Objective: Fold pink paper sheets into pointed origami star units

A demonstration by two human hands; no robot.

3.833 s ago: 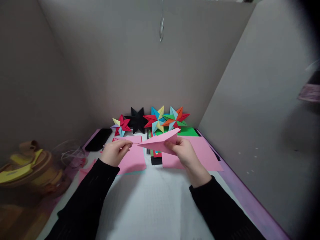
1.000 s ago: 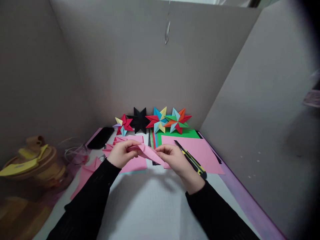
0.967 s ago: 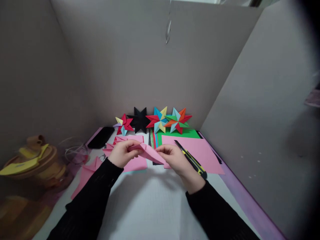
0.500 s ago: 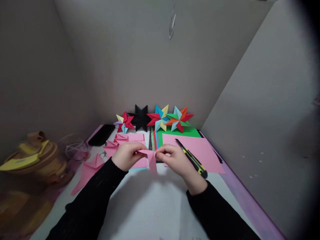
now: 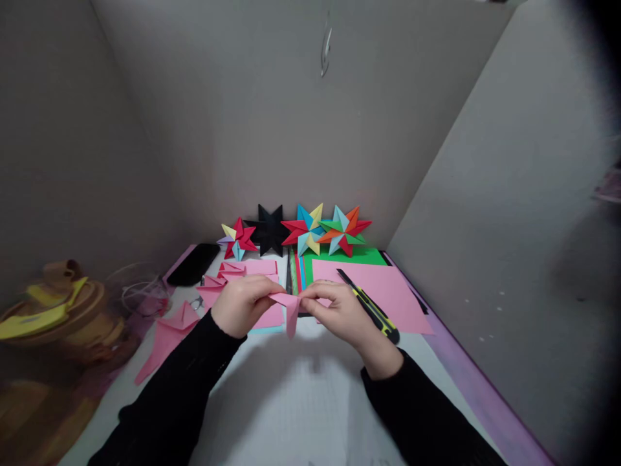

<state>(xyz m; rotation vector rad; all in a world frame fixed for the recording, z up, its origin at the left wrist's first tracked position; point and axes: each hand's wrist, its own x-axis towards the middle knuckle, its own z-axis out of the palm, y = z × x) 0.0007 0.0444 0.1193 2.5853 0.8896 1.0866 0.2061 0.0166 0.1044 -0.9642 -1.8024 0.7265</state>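
Note:
Between my two hands, a folded piece of pink paper [image 5: 292,316] is held up above the white table surface [image 5: 281,401], with one flap hanging down. My left hand [image 5: 245,303] pinches its left end between thumb and fingers. At the right end, my right hand [image 5: 334,307] grips the paper close to the fold with thumb and forefinger. Behind the left hand lie folded pink paper pieces [image 5: 233,268]. Another pink folded piece [image 5: 169,330] rests to the left, partly behind my sleeve. Just right of my right hand, a black and yellow utility knife [image 5: 376,310] lies on a pink sheet [image 5: 402,298].
Several folded paper stars lean against the back wall, among them a black star [image 5: 270,230] and a multicoloured star [image 5: 345,231]. A black phone [image 5: 194,264] lies at the back left. Green paper [image 5: 369,257] sits under the pink sheet. Brown tape rolls [image 5: 92,310] stand at left.
The view has shifted slightly, so the scene sits a little further left. Both hands keep their pinch on the pink paper, and its hanging flap has turned and looks narrower.

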